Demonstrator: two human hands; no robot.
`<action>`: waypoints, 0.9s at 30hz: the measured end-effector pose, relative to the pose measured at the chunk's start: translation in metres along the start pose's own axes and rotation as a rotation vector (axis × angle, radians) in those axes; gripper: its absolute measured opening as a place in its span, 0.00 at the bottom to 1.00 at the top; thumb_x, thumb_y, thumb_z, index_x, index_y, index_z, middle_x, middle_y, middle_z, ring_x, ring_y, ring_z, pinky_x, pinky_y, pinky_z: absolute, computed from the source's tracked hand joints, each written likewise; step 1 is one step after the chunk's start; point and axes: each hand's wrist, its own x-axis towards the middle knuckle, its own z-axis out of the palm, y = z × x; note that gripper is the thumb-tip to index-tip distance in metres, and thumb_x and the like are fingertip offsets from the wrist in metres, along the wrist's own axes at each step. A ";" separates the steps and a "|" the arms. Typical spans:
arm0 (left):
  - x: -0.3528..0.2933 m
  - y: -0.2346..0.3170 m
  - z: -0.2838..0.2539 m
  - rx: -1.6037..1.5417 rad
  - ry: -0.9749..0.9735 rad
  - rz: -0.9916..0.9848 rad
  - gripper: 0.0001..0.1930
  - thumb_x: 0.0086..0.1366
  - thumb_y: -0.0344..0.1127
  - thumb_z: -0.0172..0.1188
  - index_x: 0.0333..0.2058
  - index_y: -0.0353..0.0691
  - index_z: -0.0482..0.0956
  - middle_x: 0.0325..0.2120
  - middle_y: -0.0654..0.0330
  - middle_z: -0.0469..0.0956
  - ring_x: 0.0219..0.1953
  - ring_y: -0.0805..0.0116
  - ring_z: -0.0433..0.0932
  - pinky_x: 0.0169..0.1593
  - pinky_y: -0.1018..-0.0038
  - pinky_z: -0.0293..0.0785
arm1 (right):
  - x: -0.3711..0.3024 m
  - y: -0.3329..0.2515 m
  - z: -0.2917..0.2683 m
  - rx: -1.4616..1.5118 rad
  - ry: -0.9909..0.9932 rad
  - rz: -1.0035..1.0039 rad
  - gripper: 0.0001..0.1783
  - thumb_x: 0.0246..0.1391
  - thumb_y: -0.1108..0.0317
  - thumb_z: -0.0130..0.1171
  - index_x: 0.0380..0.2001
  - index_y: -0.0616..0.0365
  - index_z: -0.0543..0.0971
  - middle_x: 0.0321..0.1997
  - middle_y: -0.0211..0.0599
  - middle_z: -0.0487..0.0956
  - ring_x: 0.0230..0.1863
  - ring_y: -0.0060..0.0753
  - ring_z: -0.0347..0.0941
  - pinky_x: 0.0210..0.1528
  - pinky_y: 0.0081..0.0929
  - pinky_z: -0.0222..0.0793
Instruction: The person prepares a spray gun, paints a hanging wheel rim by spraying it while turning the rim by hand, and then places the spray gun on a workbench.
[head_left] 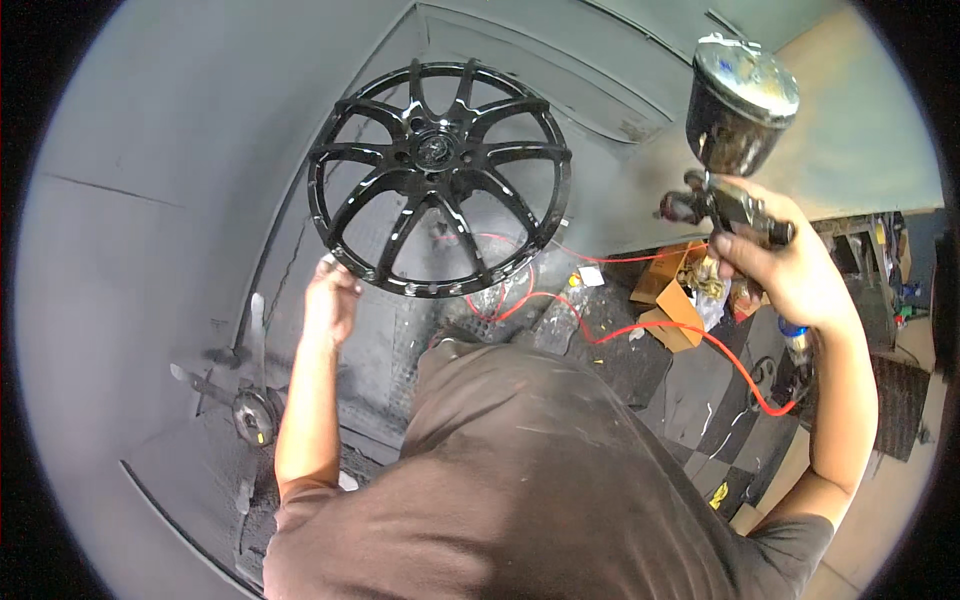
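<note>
A glossy black multi-spoke wheel rim (440,175) hangs upright in front of a grey booth wall, its face wet and shining. My left hand (330,295) reaches up and touches the rim's lower left edge. My right hand (785,265) is raised at the right and grips a spray gun (725,205) with a dark metal cup (740,100) on top. The gun sits to the right of the rim, apart from it. A red air hose (700,335) runs from below the gun across the floor.
Grey booth walls (150,250) curve around the left and back. An open cardboard box (680,300) with odds and ends lies on the dark floor at the right. A small metal stand (255,415) stands at the lower left. Equipment crowds the far right edge.
</note>
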 end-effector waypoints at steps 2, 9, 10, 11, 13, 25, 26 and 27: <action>-0.031 -0.024 0.027 -0.018 0.106 0.024 0.22 0.53 0.20 0.49 0.47 0.45 0.71 0.39 0.70 0.75 0.38 0.76 0.70 0.41 0.74 0.63 | -0.008 -0.023 0.004 0.000 -0.028 0.132 0.28 0.58 0.73 0.62 0.63 0.53 0.73 0.34 0.29 0.82 0.31 0.16 0.75 0.27 0.16 0.70; -0.083 -0.113 0.082 -0.087 -0.183 0.032 0.20 0.57 0.19 0.51 0.48 0.44 0.70 0.44 0.65 0.77 0.49 0.68 0.76 0.52 0.67 0.72 | 0.017 -0.006 0.002 -0.080 0.104 -0.330 0.28 0.59 0.77 0.58 0.64 0.57 0.71 0.35 0.28 0.79 0.35 0.17 0.73 0.37 0.21 0.72; -0.081 -0.116 0.079 0.166 -0.368 -0.138 0.18 0.60 0.19 0.50 0.47 0.41 0.74 0.47 0.61 0.79 0.47 0.66 0.78 0.53 0.70 0.74 | 0.020 -0.004 0.001 -0.079 0.109 -0.328 0.28 0.59 0.77 0.58 0.64 0.57 0.71 0.35 0.28 0.79 0.35 0.17 0.73 0.37 0.21 0.72; -0.081 -0.116 0.073 0.311 -0.654 -0.244 0.18 0.67 0.25 0.49 0.54 0.35 0.75 0.54 0.55 0.78 0.54 0.64 0.76 0.60 0.68 0.70 | 0.022 -0.002 -0.001 -0.084 0.121 -0.280 0.28 0.59 0.77 0.58 0.64 0.58 0.71 0.34 0.28 0.79 0.33 0.17 0.73 0.37 0.21 0.73; -0.086 -0.121 0.068 0.689 -0.927 -0.289 0.22 0.74 0.36 0.47 0.63 0.34 0.69 0.58 0.54 0.75 0.60 0.63 0.72 0.66 0.68 0.64 | 0.029 -0.004 0.003 -0.086 0.108 -0.241 0.28 0.58 0.76 0.58 0.64 0.58 0.71 0.33 0.28 0.78 0.31 0.18 0.73 0.37 0.21 0.73; -0.090 -0.098 0.056 0.921 -0.881 -0.317 0.32 0.77 0.55 0.40 0.64 0.33 0.67 0.63 0.47 0.71 0.64 0.55 0.69 0.68 0.66 0.60 | -0.007 -0.021 0.047 -0.349 -0.172 -0.340 0.31 0.47 0.77 0.68 0.58 0.56 0.76 0.43 0.43 0.83 0.47 0.42 0.80 0.54 0.35 0.72; -0.090 -0.101 0.054 0.919 -0.850 -0.314 0.32 0.77 0.55 0.40 0.64 0.33 0.67 0.63 0.47 0.71 0.64 0.55 0.69 0.68 0.66 0.60 | -0.001 -0.036 0.052 -0.198 -0.340 -0.110 0.29 0.47 0.77 0.67 0.55 0.58 0.76 0.45 0.46 0.82 0.48 0.42 0.80 0.54 0.36 0.72; -0.086 -0.108 0.050 0.963 -0.809 -0.268 0.29 0.77 0.52 0.43 0.64 0.32 0.68 0.62 0.48 0.71 0.64 0.57 0.68 0.68 0.65 0.61 | 0.003 -0.052 0.059 -0.177 -0.408 0.004 0.27 0.47 0.77 0.67 0.54 0.60 0.76 0.46 0.48 0.82 0.48 0.42 0.80 0.54 0.36 0.73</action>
